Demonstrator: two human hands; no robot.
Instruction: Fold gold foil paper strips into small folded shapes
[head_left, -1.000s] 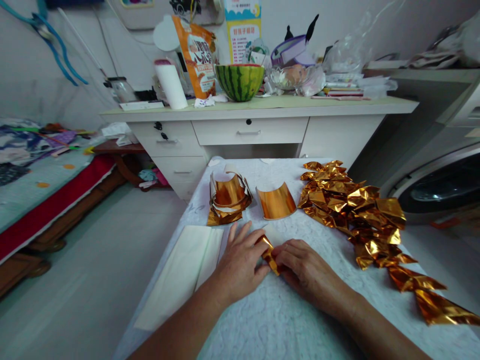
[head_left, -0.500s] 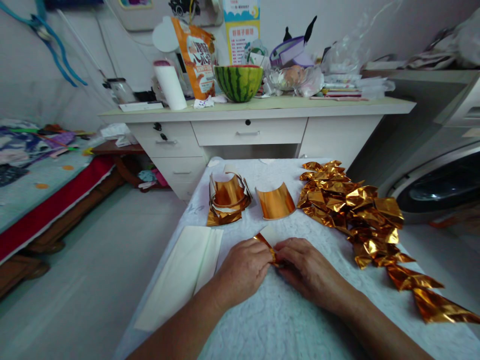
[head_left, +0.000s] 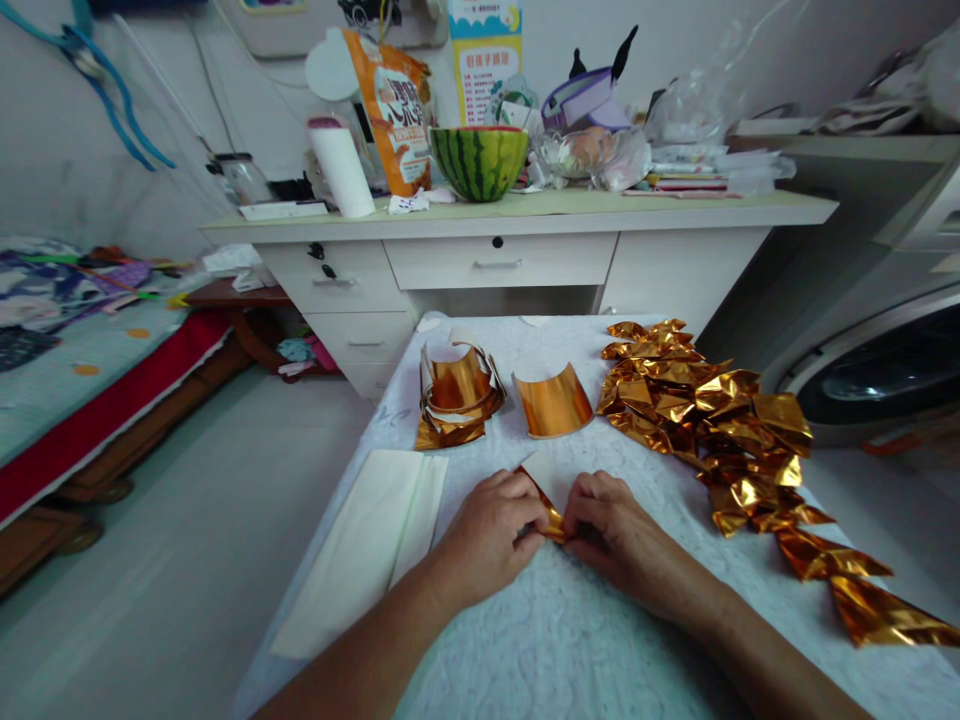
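Centrally, in the head view: one narrow piece of gold foil [head_left: 553, 524], lying aslant over the middle of a cloth-covered worktop [head_left: 570, 650], held low between two bare hands. Left hand [head_left: 491, 530]: curled, pinching the foil between thumb and fingers. Right hand [head_left: 626, 540]: curled too, gripping the near end of the same foil, partly hiding the grip. Just beyond, one pale patch [head_left: 538, 466]; perhaps the foil's own reverse, cannot tell.

For a clean crease, by judgement: best to keep both pinches close to the fold, line up the edges first, then press evenly from the middle outward, bearing down against the worktop. Better to tug gently, for fear of tearing or wrinkling.

Counted by kind: hands, two. Foil in the fingers, one piece. Toward the far edge, one bowed gold sheet [head_left: 555, 402], lying apart. Left of it, near the far left corner, one bundle of curled foil [head_left: 459, 385], too closely nested to count. Along the left edge, white paper [head_left: 352, 540]: at least one sheet, perhaps two overlapping. Along the right edge, one long pile of folded foil pieces [head_left: 675, 400], probably more than ten, too overlapped for an exact number; two distinct at the near end.
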